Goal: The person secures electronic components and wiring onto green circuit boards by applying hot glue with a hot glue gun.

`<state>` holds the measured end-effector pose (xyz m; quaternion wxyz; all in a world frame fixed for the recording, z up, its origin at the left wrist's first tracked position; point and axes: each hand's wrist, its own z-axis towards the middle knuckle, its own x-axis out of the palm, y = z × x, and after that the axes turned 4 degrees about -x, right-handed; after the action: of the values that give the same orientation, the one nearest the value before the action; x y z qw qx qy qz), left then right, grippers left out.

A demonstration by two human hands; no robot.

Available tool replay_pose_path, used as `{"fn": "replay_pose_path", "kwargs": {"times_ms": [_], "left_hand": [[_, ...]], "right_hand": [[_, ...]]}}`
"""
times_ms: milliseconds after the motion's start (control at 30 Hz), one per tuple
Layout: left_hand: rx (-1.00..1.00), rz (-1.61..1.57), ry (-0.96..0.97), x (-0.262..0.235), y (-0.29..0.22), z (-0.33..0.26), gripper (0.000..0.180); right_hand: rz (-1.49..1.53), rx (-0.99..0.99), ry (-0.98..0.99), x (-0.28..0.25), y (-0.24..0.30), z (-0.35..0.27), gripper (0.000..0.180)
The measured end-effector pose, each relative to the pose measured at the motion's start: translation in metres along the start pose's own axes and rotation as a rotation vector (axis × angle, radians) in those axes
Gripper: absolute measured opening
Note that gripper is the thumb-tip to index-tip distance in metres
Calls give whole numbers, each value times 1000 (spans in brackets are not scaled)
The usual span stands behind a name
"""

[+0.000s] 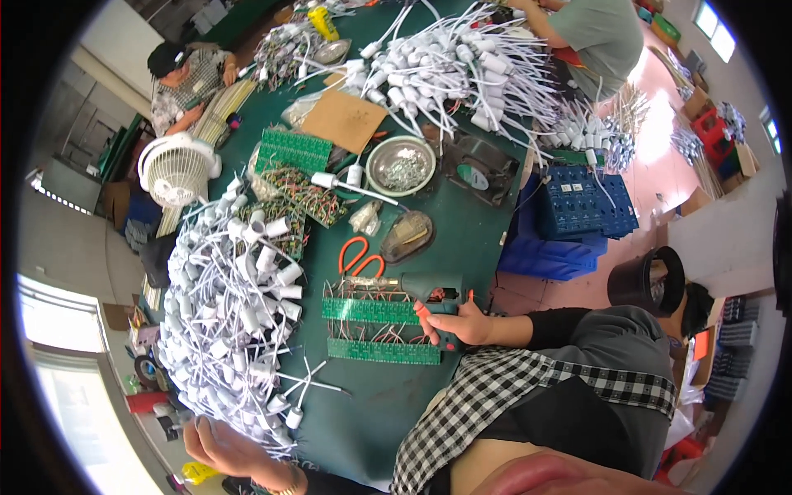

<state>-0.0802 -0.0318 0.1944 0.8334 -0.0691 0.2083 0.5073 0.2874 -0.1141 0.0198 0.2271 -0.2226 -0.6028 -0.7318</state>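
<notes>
My right hand [458, 322] grips a dark green pistol-shaped tool [427, 286] with orange parts; its narrow front end points left. Under and beside the tool lie two long green circuit boards, an upper board [363, 310] and a lower board [384, 351], with thin wires between and above them. At the lower left, my left hand [219, 448] is by the near end of a big pile of white lamp sockets with wires [235, 313]. Its fingers are curled together, and whatever they hold is hidden. Orange-handled scissors [360, 257] lie just beyond the boards.
Farther up the green table [338, 417] are a metal bowl of small parts [401, 166], a dark oval dish [407, 237], more green boards [294, 151], cardboard [344, 120] and another socket pile [445, 70]. A white fan [177, 169] stands left. Two people work across the table.
</notes>
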Motion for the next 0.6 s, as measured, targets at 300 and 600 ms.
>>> {"fn": "replay_pose_path", "kwargs": {"times_ms": [300,600], "left_hand": [[-764,-583,865,30,-126,-87,10],[-637,-393,517,91,-123,-135,9]], "right_hand": [[-107,83,-71,-1,-2,4,34],[-101,17,-86,1,-7,14,33]]}}
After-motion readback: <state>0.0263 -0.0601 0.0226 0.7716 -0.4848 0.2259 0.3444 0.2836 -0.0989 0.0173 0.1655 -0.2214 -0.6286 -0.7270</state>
